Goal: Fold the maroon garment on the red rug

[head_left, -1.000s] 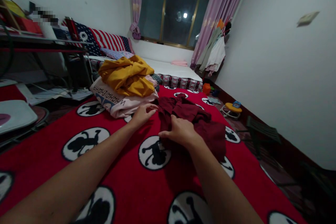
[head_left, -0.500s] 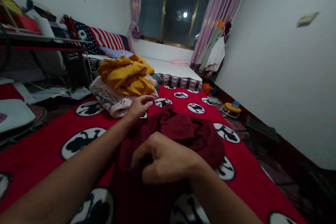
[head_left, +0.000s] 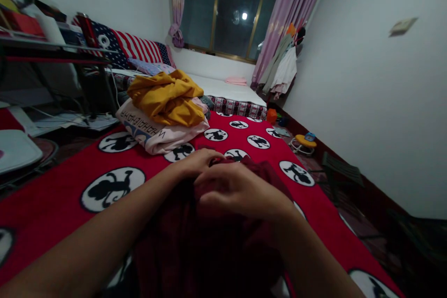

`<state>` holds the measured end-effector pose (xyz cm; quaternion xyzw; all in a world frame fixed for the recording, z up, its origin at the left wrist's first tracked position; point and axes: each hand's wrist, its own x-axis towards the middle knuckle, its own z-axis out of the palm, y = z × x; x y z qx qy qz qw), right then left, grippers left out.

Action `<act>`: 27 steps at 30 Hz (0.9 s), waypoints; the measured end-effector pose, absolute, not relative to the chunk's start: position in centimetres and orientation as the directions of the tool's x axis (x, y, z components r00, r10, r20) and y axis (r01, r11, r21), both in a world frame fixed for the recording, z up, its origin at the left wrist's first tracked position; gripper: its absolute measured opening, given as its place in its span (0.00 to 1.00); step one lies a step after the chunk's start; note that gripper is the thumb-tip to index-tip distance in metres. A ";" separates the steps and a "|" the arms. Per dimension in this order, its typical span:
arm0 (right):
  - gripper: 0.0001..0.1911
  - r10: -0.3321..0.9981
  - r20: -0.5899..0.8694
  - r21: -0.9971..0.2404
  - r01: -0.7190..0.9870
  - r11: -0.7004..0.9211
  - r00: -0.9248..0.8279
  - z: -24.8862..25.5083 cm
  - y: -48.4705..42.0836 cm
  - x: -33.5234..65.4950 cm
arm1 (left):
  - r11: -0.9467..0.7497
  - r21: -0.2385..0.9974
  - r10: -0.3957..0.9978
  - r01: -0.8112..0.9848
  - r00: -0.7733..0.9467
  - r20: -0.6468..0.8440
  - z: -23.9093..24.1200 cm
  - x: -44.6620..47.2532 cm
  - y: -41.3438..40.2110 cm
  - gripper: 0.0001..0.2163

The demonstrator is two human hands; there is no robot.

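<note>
A dark red garment (head_left: 209,251) hangs bunched in front of me over the bed, its kind not clear. At its upper edge, the fingers of my left hand (head_left: 200,162) are curled over the cloth and partly hidden. Close beside it on the right, my right hand (head_left: 244,191) has bent fingers closed on the same cloth, with the thumb lower down. Beyond my left hand lies a pile of clothes: a mustard-yellow garment (head_left: 167,98) crumpled on top of a pale pink garment with printed letters (head_left: 157,137).
The bed has a red blanket (head_left: 70,205) with white round motifs. A desk (head_left: 70,51) with several items stands at the left, beside a white chair (head_left: 17,149). A yellow stool (head_left: 303,140) and a dark folding chair (head_left: 342,170) stand on the right. Behind is another bed (head_left: 216,88).
The dark red garment, lying heaped on the bed before, is lifted and drawn closer. My left hand has moved right from beside the pile onto the cloth; my right hand has moved up and right.
</note>
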<state>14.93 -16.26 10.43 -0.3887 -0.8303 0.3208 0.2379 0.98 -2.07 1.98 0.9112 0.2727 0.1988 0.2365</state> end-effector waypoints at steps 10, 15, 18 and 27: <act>0.43 0.977 0.177 -0.443 0.896 -0.027 0.117 5.6 -15.9 27.0 | -0.454 0.834 0.682 0.315 -0.479 0.552 4.4 -6.8 4.9 0.11; 0.45 0.999 0.011 -0.322 0.946 -0.045 0.052 3.7 -16.2 25.6 | -0.538 0.753 0.648 0.379 -0.386 0.657 5.8 -6.6 3.3 0.09; 0.33 0.999 -0.052 -0.288 0.957 -0.030 0.015 4.6 -15.9 25.3 | -0.613 0.758 0.788 0.222 0.097 0.608 6.1 -3.8 0.8 0.08; 0.29 0.941 0.185 -0.514 0.844 -0.154 0.285 7.4 -17.0 31.1 | -0.603 0.701 0.630 0.382 0.766 0.124 4.9 -1.5 -1.4 0.05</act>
